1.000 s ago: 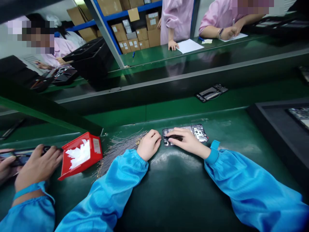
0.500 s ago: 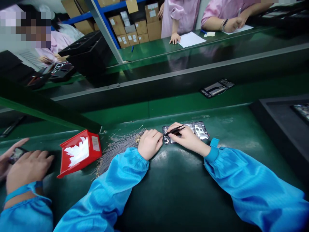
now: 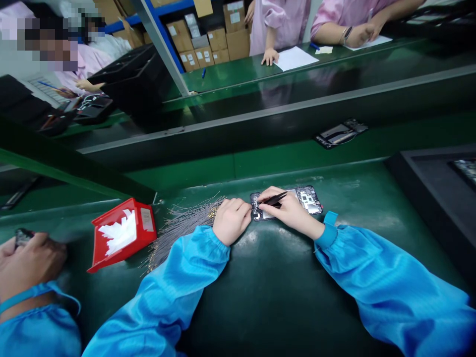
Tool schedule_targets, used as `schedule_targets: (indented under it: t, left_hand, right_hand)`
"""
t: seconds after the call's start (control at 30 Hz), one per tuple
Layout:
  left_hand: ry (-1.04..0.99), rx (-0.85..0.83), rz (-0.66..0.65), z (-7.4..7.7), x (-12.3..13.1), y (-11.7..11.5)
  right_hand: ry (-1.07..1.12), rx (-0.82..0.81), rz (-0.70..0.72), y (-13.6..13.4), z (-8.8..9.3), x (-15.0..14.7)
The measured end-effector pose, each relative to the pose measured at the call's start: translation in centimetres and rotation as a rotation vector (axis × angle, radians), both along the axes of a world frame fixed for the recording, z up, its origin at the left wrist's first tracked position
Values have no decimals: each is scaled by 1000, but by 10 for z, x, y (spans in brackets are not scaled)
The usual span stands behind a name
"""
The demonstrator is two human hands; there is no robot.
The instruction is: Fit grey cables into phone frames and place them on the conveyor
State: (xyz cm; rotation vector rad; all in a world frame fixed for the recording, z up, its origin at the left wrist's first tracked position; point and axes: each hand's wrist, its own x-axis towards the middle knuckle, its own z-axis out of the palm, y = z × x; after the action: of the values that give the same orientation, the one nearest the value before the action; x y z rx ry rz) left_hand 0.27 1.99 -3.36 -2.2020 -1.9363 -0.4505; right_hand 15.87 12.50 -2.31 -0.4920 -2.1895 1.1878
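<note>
An opened phone point(image 3: 308, 200), its circuit boards showing, lies flat on the green bench. My right hand point(image 3: 284, 207) is over its middle, closed on black tweezers point(image 3: 275, 199); their tips reach down to the phone's left end. My left hand point(image 3: 231, 220) has its fingers curled at the phone's left edge, seemingly gripping it, though the fingertips are mostly hidden. Just left of that hand spreads a bundle of thin grey cables point(image 3: 186, 222) with gold-coloured ends. Beyond it stands a red bin point(image 3: 148, 230) holding white paper strips point(image 3: 121, 233).
A co-worker's hand point(image 3: 35, 260) holds a small dark object at far left. Another opened phone point(image 3: 342, 133) lies on the green strip behind the bench. To the right sits a black tray point(image 3: 420, 173). People in pink are across the line, beside a white sheet point(image 3: 295, 58).
The phone on the back strip has shifted right. The co-worker's hand at left has moved left and closed up. My hands stay nearly in place, with the tweezers slightly turned.
</note>
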Motion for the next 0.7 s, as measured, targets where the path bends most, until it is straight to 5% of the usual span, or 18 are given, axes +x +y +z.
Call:
schedule_targets:
  t: [0.7]
  left_hand:
    - [46, -5, -3, 4, 4, 0]
  right_hand:
    - [-46, 16, 1, 1, -4, 0]
